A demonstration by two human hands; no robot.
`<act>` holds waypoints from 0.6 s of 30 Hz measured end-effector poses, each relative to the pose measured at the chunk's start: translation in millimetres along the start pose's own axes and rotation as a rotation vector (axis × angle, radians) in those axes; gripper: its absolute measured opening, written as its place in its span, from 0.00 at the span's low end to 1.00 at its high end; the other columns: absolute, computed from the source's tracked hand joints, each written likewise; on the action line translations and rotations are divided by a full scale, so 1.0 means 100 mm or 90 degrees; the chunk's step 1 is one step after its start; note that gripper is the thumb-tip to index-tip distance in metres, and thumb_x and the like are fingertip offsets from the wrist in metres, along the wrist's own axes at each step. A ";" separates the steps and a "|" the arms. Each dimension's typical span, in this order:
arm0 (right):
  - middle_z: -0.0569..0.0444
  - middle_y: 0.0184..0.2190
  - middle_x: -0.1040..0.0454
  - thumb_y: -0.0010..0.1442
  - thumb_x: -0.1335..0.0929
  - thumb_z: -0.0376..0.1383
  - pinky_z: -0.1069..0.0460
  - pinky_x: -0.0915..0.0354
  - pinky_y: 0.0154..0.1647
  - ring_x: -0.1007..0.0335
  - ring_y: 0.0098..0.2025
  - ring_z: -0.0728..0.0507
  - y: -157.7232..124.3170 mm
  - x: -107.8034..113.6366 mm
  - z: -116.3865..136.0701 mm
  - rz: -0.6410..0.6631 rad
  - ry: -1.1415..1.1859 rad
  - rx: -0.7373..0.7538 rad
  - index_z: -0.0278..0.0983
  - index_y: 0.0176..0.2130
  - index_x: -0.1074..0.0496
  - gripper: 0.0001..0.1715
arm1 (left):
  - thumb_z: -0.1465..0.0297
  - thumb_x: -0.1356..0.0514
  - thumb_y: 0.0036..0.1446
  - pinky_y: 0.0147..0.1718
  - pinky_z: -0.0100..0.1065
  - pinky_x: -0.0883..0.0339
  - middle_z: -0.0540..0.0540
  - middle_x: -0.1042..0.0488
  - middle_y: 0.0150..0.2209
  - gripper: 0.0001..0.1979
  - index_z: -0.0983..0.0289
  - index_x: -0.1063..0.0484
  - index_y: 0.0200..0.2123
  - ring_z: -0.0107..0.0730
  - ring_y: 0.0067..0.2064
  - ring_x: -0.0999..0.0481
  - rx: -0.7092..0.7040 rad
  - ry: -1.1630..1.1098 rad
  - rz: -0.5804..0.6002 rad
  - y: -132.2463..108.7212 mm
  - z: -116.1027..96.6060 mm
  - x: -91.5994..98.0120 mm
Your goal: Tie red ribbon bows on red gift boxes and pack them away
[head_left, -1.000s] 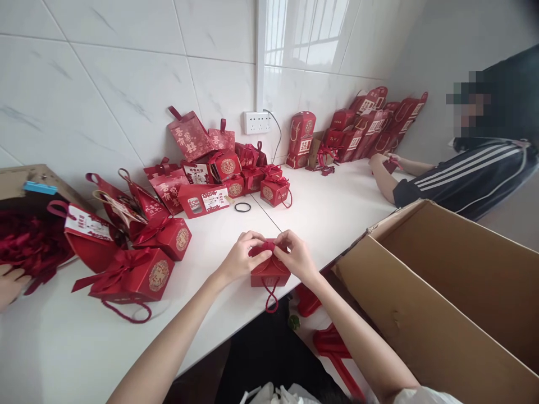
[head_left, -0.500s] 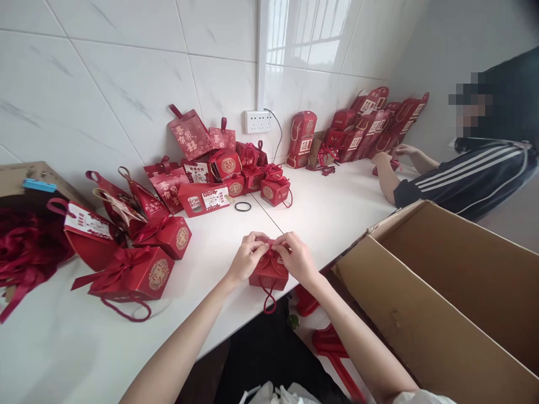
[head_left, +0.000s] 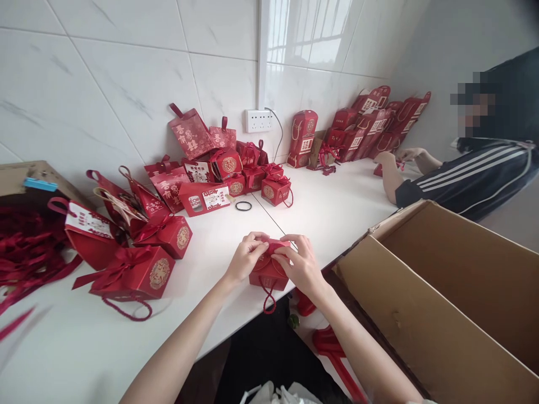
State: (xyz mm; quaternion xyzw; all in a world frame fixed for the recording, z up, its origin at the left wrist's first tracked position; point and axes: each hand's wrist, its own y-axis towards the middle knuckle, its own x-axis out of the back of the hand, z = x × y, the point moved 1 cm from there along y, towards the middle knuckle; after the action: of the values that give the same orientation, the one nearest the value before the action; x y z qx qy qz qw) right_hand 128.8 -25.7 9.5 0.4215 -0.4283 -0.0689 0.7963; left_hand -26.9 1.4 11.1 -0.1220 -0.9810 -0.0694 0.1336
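Observation:
A small red gift box [head_left: 268, 277] with a twisted cord loop [head_left: 269, 303] at its front stands at the table's near edge. My left hand [head_left: 247, 259] pinches the top of the box from the left, thumb and fingers together. From the right, my right hand [head_left: 301, 266] has its thumb and index finger on the same top flaps, the other fingers curled loosely. The fingers partly cover the flaps, so what exactly lies between the fingertips is hard to make out.
Red gift boxes tied with ribbon bows [head_left: 132, 272] stand at left, beside a carton of loose dark red ribbons [head_left: 33, 247]. More boxes [head_left: 275, 191] line the wall. A black ring [head_left: 243, 206] lies mid-table. A large open carton [head_left: 421, 292] is at right; a co-worker [head_left: 475, 168] handles a box beyond.
My right hand has shifted slightly right, its fingers lifting and spreading a little. My left hand stays put. The loose ribbons at far left have moved, and the co-worker's hands have shifted.

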 end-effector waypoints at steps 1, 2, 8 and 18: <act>0.48 0.37 0.31 0.60 0.36 0.32 0.47 0.39 0.39 0.36 0.38 0.44 0.00 0.00 -0.01 0.003 -0.005 0.008 0.38 0.31 0.28 0.08 | 0.64 0.48 0.56 0.50 0.36 0.40 0.55 0.31 0.45 0.14 0.62 0.26 0.25 0.37 0.49 0.34 -0.001 -0.001 0.003 0.00 0.00 0.01; 0.48 0.36 0.31 0.61 0.37 0.31 0.48 0.39 0.38 0.37 0.37 0.45 0.00 0.01 -0.02 0.001 -0.011 0.019 0.38 0.31 0.28 0.09 | 0.64 0.48 0.56 0.50 0.36 0.40 0.55 0.31 0.46 0.15 0.62 0.26 0.26 0.37 0.50 0.34 -0.001 -0.001 0.003 -0.01 0.00 0.02; 0.49 0.33 0.33 0.61 0.37 0.30 0.49 0.41 0.37 0.39 0.34 0.46 0.03 0.11 -0.06 -0.009 -0.065 0.080 0.36 0.30 0.29 0.10 | 0.63 0.49 0.57 0.50 0.38 0.42 0.56 0.31 0.45 0.15 0.63 0.26 0.26 0.37 0.49 0.34 -0.011 0.032 -0.004 -0.02 0.00 0.09; 0.50 0.33 0.32 0.60 0.42 0.23 0.50 0.43 0.38 0.37 0.33 0.47 -0.06 0.30 -0.16 0.080 -0.116 0.103 0.38 0.32 0.30 0.16 | 0.64 0.49 0.57 0.47 0.40 0.41 0.55 0.32 0.39 0.13 0.62 0.30 0.26 0.37 0.44 0.34 -0.113 0.235 -0.091 -0.22 0.01 0.21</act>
State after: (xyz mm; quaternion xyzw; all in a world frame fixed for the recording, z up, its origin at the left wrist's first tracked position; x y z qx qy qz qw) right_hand 161.0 -33.4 19.0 0.4484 -0.5286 -0.0220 0.7204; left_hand -52.8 -15.1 14.1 -0.0488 -0.9360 -0.1863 0.2947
